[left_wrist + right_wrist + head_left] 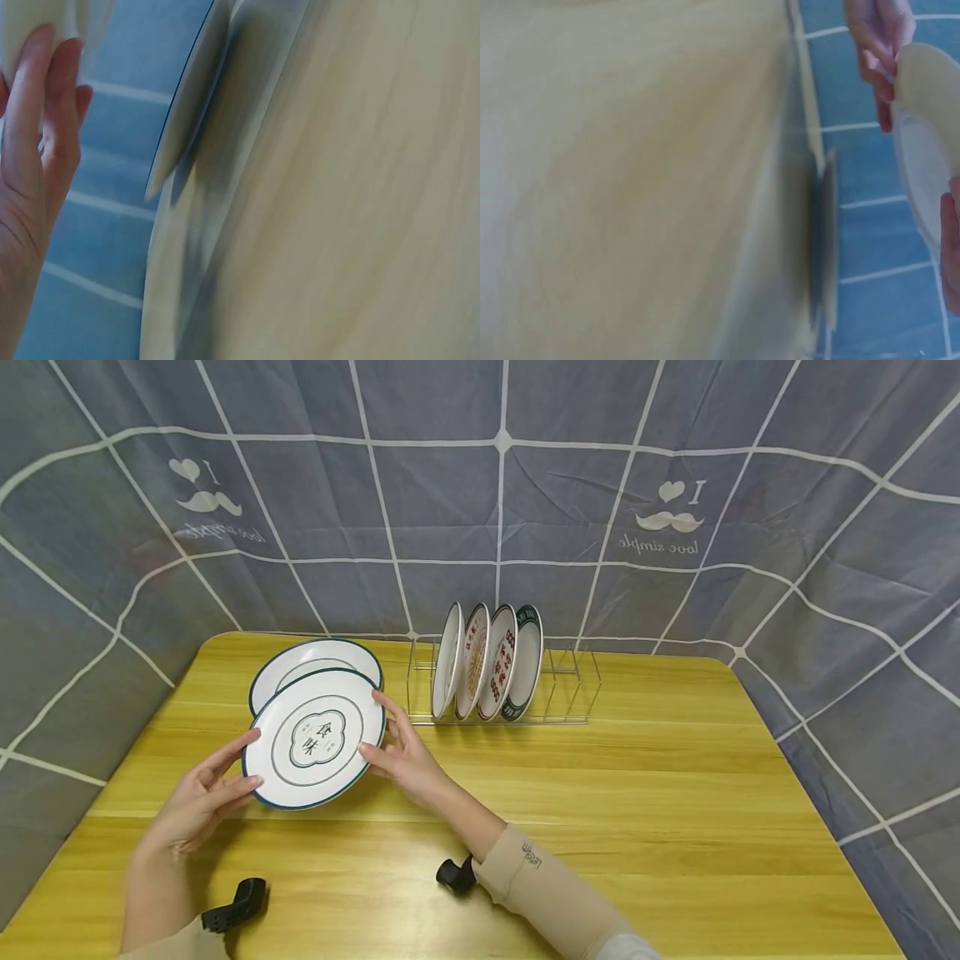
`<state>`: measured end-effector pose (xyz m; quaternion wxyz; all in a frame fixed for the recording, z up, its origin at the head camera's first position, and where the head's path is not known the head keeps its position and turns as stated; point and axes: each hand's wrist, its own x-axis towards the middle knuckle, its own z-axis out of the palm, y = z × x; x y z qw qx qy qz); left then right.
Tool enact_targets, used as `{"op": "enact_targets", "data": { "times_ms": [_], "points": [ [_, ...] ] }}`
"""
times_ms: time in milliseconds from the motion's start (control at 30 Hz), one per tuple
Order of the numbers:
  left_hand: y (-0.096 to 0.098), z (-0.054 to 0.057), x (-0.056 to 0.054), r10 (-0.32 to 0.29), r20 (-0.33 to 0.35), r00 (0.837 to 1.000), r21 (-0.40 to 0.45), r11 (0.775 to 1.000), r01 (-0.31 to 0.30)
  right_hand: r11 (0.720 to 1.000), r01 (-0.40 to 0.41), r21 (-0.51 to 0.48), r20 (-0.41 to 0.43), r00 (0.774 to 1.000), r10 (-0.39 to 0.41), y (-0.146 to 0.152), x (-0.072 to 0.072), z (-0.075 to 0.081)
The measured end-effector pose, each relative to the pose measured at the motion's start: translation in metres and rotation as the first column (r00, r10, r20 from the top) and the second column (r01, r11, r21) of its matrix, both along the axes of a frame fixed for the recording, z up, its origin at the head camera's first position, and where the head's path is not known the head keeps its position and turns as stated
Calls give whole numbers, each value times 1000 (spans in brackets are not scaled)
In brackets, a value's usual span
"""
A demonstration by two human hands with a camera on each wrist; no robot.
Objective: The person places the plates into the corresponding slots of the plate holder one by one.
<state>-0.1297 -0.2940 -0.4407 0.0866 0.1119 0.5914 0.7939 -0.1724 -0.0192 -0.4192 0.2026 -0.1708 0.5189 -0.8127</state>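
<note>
Both hands hold a white plate (pixel 318 777) with a blue-green rim and dark characters in its middle, tilted above the table. The left hand (pixel 198 797) pinches its left edge between thumb and fingers. At the right edge, the right hand (pixel 405 756) grips with its thumb on the face and fingers toward the rim. Behind it lies another white plate (pixel 300 658) with a dark rim, partly hidden by the held one. In the right wrist view, the held plate's underside (pixel 922 165) shows between the hands.
A wire dish rack (pixel 577 693) stands at the back centre of the wooden table (pixel 637 827). Several plates (pixel 471 668) stand upright side by side in it, to the right of the hands. A grey curtain (pixel 442 510) with white lines hangs behind the table and along its sides.
</note>
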Motion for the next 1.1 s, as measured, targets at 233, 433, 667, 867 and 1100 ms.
{"op": "enact_targets", "data": {
  "times_ms": [233,433,667,867,1100],
  "points": [
    [34,10,-14,-17,-30,999,54,998,18,995,73,-73,19,997,-72,26,3,17],
    [57,16,-24,-30,-61,998,95,995,36,989,115,-95,-18,993,-117,48,4,28],
    [86,22,-35,-44,-53,998,60,997,47,979,176,-101,-93,978,-186,77,7,39],
    [112,31,-49,-63,-79,995,-4,998,63,969,209,-130,-169,959,-229,109,7,50],
    [127,32,-68,-6,-93,996,-197,980,-12,932,304,-197,-250,904,-347,154,6,70]
  ]
}}
